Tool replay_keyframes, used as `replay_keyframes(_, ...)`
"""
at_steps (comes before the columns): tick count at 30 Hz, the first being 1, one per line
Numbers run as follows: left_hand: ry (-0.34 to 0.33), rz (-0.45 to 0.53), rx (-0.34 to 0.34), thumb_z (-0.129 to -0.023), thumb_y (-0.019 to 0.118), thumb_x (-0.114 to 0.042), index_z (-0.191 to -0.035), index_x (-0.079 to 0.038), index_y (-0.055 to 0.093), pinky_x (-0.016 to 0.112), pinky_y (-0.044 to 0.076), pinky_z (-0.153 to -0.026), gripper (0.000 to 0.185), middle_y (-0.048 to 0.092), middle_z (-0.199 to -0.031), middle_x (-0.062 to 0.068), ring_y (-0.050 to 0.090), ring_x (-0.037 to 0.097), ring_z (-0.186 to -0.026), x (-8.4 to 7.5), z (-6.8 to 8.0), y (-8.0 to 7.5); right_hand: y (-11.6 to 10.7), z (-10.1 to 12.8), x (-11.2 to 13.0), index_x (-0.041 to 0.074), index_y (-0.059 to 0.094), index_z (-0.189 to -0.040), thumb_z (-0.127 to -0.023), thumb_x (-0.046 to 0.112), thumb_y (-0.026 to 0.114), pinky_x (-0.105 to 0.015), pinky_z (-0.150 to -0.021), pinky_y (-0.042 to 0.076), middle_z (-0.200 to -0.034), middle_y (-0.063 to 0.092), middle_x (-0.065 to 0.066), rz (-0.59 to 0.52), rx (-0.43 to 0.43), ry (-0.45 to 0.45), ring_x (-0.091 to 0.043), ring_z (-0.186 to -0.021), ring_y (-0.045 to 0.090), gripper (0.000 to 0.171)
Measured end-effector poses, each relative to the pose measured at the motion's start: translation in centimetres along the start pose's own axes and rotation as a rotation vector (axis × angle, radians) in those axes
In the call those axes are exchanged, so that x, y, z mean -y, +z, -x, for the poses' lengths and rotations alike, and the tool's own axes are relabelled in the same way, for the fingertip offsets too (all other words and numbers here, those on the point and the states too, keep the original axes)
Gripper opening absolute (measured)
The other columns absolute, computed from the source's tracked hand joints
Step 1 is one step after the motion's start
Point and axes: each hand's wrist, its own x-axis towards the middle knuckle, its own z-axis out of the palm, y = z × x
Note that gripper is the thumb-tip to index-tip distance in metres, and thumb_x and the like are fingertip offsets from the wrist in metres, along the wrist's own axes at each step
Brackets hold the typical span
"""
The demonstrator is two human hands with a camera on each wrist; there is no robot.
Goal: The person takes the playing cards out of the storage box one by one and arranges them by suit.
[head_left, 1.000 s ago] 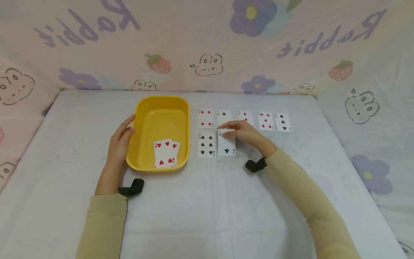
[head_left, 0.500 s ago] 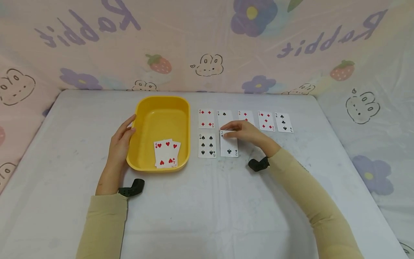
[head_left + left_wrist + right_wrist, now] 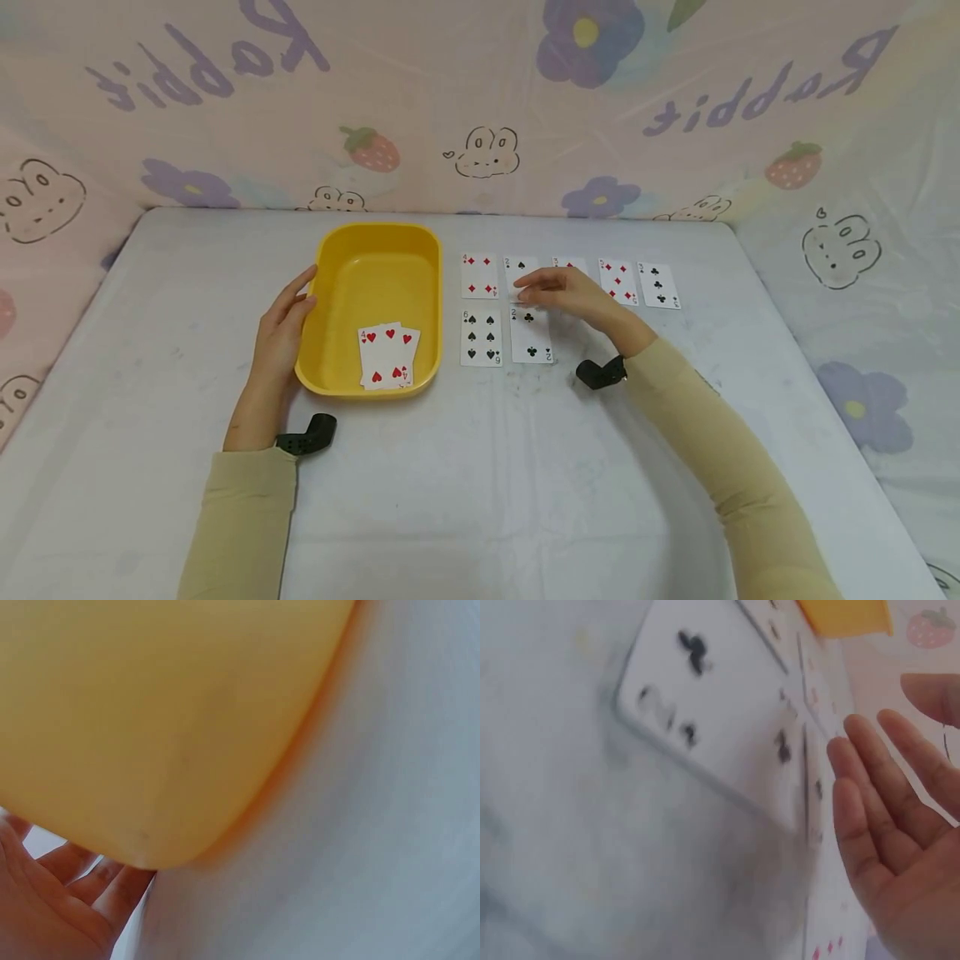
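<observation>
My left hand (image 3: 281,325) rests against the left side of a yellow tray (image 3: 327,250). In the left wrist view its fairly straight fingers (image 3: 124,896) reach the tray's outer wall. Inside the tray, a four of hearts (image 3: 385,354) overlaps another card that is mostly hidden. Over the playing cards to the right hovers my right hand (image 3: 573,296), its fingers stretched out with nothing between them. Just below its fingertips lies the two of clubs (image 3: 531,340), beside the six of spades (image 3: 481,340). The hand partly covers the two of spades (image 3: 521,266) and three of diamonds (image 3: 568,262).
Along the back row also lie the four of diamonds (image 3: 479,277), five of diamonds (image 3: 617,279) and three of clubs (image 3: 659,285). A white cloth covers the table (image 3: 480,483). Printed fabric walls (image 3: 420,100) stand at the back and sides.
My right hand shifted the two of clubs slightly right, then let it go and lifted away toward the back row. The left hand has stayed at the tray.
</observation>
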Motion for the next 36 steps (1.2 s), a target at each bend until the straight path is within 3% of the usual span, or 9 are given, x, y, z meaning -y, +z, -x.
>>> replay_keyframes(5, -0.01, 0.014, -0.005, -0.101, 0.041, -0.037, -0.141, -0.043, 0.043, 0.016, 0.044, -0.09, 0.041, 0.039, -0.144, 0.003, 0.044, 0.016, -0.111, 0.0, 0.0, 0.1, 1.1, -0.9, 1.6, 0.005, 0.06, -0.126, -0.091, 0.022, 0.063, -0.042, -0.098, 0.047, -0.114, 0.067, -0.013, -0.085, 0.009, -0.055, -0.027, -0.106, 0.062, 0.039)
replay_keyframes(11, -0.011, 0.011, 0.0, -0.102, 0.039, -0.037, -0.142, -0.044, 0.042, 0.028, 0.042, -0.103, 0.041, 0.036, -0.149, 0.002, 0.042, 0.016, -0.115, -0.1, 0.1, 0.2, 3.4, -2.6, 4.1, 0.003, 0.06, -0.125, -0.093, 0.023, 0.06, -0.046, -0.092, 0.048, -0.112, 0.068, -0.015, -0.081, 0.07, -0.156, -0.034, -0.103, 0.061, 0.037)
replay_keyframes(17, -0.005, 0.032, 0.001, -0.102, 0.04, -0.036, -0.141, -0.044, 0.043, 0.032, 0.04, -0.105, 0.04, 0.036, -0.148, 0.001, 0.042, 0.017, -0.117, 0.0, 0.0, 0.2, 5.5, -3.9, 6.8, 0.003, 0.062, -0.122, -0.094, 0.019, 0.059, -0.051, -0.092, 0.048, -0.11, 0.068, -0.015, -0.086, 0.131, -0.222, -0.037, -0.101, 0.061, 0.033)
replay_keyframes(20, -0.003, 0.033, -0.001, -0.102, 0.039, -0.035, -0.142, -0.043, 0.042, 0.038, 0.037, -0.109, 0.041, 0.034, -0.15, 0.0, 0.04, 0.018, -0.121, 0.0, -0.1, 0.1, 6.6, -4.5, 8.1, 0.003, 0.062, -0.122, -0.094, 0.019, 0.059, -0.05, -0.092, 0.049, -0.111, 0.068, -0.016, -0.093, 0.144, -0.204, -0.03, -0.097, 0.063, 0.032)
replay_keyframes(27, -0.01, 0.051, 0.002, -0.102, 0.039, -0.034, -0.142, -0.042, 0.042, 0.041, 0.035, -0.111, 0.041, 0.033, -0.152, -0.001, 0.039, 0.019, -0.123, -0.1, 0.0, 0.1, 8.5, -5.8, 11.0, 0.0, 0.062, -0.122, -0.094, 0.016, 0.058, -0.03, -0.083, 0.055, -0.116, 0.065, -0.021, -0.058, 0.186, -0.109, -0.032, -0.102, 0.063, 0.033)
replay_keyframes(36, -0.009, 0.039, 0.009, -0.102, 0.039, -0.034, -0.143, -0.042, 0.041, 0.042, 0.035, -0.111, 0.042, 0.033, -0.152, -0.001, 0.039, 0.02, -0.123, 0.0, -0.1, 0.1, 10.7, -7.0, 13.2, 0.003, 0.063, -0.123, -0.094, 0.019, 0.059, -0.032, -0.09, 0.053, -0.12, 0.065, -0.014, -0.002, 0.231, -0.007, -0.026, -0.104, 0.063, 0.034)
